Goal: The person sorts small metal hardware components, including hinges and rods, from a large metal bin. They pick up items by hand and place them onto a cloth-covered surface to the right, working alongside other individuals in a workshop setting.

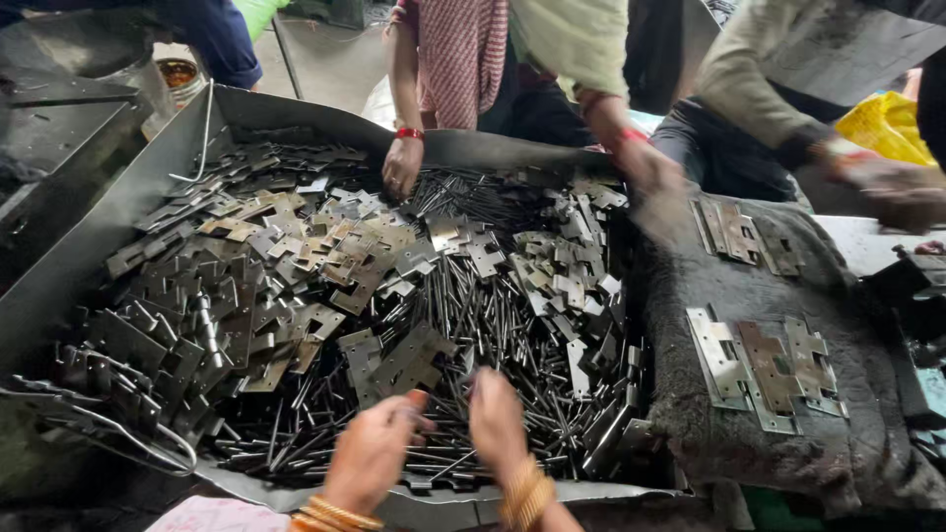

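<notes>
- Between my fingertips, both hands work one small metal piece: my left hand pinches it from the left, fingers closed, and my right hand nips it from the right.
- Beneath them lie thin steel pins, heaped loose.
- Left of the pins, flat hinge plates pile up, all inside a large sheet-metal tray.
- At the tray's far rim, another person's hand touches the pins.
- On a dark cloth to the right rest assembled hinges.
</notes>
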